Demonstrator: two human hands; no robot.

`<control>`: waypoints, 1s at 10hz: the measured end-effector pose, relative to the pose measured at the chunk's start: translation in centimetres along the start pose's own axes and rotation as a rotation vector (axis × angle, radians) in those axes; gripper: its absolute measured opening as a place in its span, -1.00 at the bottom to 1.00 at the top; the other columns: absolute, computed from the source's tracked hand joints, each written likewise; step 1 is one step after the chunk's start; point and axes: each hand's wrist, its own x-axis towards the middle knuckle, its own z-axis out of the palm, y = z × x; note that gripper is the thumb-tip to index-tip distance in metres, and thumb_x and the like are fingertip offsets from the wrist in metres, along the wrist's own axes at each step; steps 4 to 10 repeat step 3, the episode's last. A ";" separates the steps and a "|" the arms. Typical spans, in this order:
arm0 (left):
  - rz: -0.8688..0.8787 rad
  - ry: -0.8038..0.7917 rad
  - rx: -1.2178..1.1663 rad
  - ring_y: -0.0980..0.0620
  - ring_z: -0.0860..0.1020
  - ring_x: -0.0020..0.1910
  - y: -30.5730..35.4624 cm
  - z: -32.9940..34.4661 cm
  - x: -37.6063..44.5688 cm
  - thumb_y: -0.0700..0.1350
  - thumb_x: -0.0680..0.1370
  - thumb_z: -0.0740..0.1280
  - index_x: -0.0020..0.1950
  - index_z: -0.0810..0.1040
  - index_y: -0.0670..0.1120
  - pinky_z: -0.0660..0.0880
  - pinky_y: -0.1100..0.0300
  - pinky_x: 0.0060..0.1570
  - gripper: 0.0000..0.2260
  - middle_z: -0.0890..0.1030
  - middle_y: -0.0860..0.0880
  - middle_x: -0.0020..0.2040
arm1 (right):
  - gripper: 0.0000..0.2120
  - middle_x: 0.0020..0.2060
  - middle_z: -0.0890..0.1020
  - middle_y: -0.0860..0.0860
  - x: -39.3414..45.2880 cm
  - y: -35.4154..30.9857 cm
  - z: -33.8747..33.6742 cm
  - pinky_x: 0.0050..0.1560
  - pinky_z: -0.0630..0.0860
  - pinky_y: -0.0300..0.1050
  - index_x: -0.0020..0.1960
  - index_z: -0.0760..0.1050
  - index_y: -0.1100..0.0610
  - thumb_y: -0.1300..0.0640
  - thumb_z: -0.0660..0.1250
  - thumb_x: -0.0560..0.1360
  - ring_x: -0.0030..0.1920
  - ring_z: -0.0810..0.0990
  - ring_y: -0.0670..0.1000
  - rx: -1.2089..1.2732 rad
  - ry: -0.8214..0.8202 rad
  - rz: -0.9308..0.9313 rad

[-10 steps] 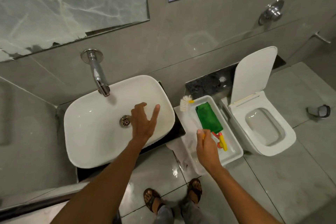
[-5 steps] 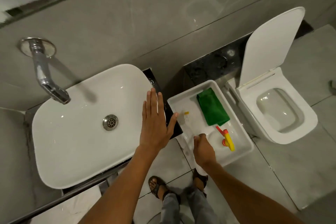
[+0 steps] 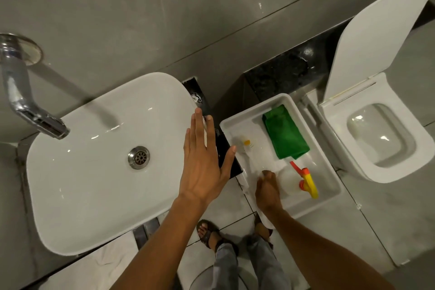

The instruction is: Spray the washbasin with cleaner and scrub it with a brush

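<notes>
Item count, head view:
- Washbasin (image 3: pixel 94 172): 1, w/ 1 drain (image 3: pixel 138 157) and 1 tap (image 3: pixel 26 101).
- Toilet (image 3: pixel 386 143): 1, lid up.
- White tray (image 3: pixel 329 172): 1.
- In tray: 1 green cloth (image 3: pixel 284 135), 1 brush (image 3: pixel 246 148), 1 spray bottle (image 3: pixel 294 181) w/ red-yellow trigger head.
- Hands: 2, i.e. left hand (image 3: pixel 202 167), right hand (image 3: pixel 268 189).
- Sandalled feet: 2 (image 3: pixel 209 233).

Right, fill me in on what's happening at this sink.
A person stands at the white washbasin. Their left hand hovers flat and open over its right rim. Their right hand reaches into the white tray, closing on the brush handle beside the spray bottle and green cloth. No spraying or scrubbing yet.
</notes>
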 end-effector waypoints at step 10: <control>-0.016 0.017 0.059 -0.05 -0.23 0.78 0.2 0.0 0.2 0.34 0.74 0.10 0.79 -0.14 -0.06 -0.15 -0.03 0.69 -0.20 -0.27 -0.07 0.79 | -0.62 0.40 0.53 0.20 -1.1 -1.0 -1.6 0.48 0.48 0.09 0.49 0.38 0.23 0.24 0.27 0.68 0.42 0.53 0.22 0.115 0.068 -0.006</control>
